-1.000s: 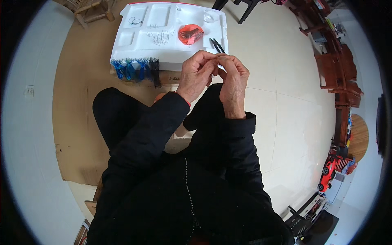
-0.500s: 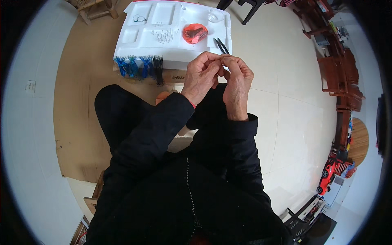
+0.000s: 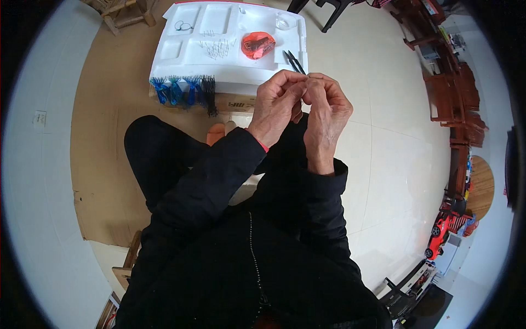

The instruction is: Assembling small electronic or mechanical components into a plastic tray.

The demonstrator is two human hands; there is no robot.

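Note:
My left hand (image 3: 275,107) and my right hand (image 3: 327,115) meet fingertip to fingertip just in front of a white foam tray (image 3: 230,70). Both are closed in a pinch; whatever lies between the fingertips is too small or hidden to make out. Beyond them, black-handled tweezers or snips (image 3: 294,61) rest on the tray's right side. A red bag (image 3: 258,45) with dark bits in it lies near the tray's middle. Many thin, pin-like pieces (image 3: 217,48) are spread to its left. Blue bundles of strands (image 3: 193,90) and a black bundle (image 3: 209,96) hang over the front edge.
A small clear round dish (image 3: 286,21) sits at the tray's far right, and a thin dark loop (image 3: 183,26) in its far left compartment. The tray stands on a cardboard box (image 3: 233,102). A black stool (image 3: 329,13) and a wooden chair (image 3: 125,12) flank it.
Both hands have shifted slightly right and toward me, still pinched together. The tray and its contents appear a little further left in the view.

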